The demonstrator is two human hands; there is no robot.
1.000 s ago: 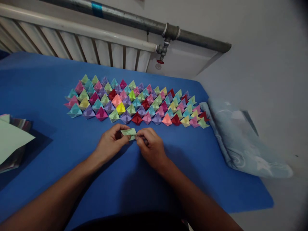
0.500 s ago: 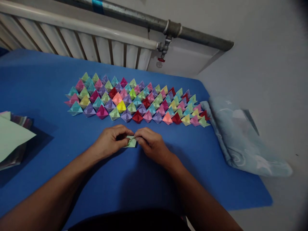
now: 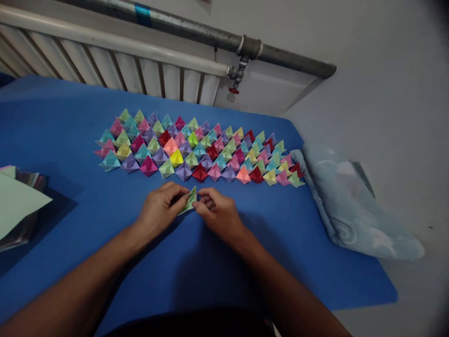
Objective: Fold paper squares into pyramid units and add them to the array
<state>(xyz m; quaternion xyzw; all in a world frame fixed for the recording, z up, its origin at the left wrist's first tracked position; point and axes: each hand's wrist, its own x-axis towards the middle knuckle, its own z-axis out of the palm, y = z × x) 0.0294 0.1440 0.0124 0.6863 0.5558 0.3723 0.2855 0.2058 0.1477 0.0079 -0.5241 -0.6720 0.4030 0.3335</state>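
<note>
A small folded piece of light green paper (image 3: 191,200) is between my two hands, one pointed corner standing up. My left hand (image 3: 163,202) pinches its left side between thumb and fingers. At its right edge, the thumb and curled fingers of my right hand (image 3: 218,209) grip the paper. My fingers hide part of the folds. Just beyond my hands, rows of small folded paper boats (image 3: 200,171) in many colours stand close together on the blue surface (image 3: 147,276).
At the left lies a stack of paper sheets (image 3: 21,201), a light green one on top. A folded pale blue blanket (image 3: 351,210) lies at the right edge. Behind the surface are a white radiator (image 3: 119,65), a metal pipe (image 3: 196,30) and a red-handled valve (image 3: 234,90).
The green paper lay flat before; now it is tilted with a corner pointing up. My right fingers have shifted slightly and curled in beside it.
</note>
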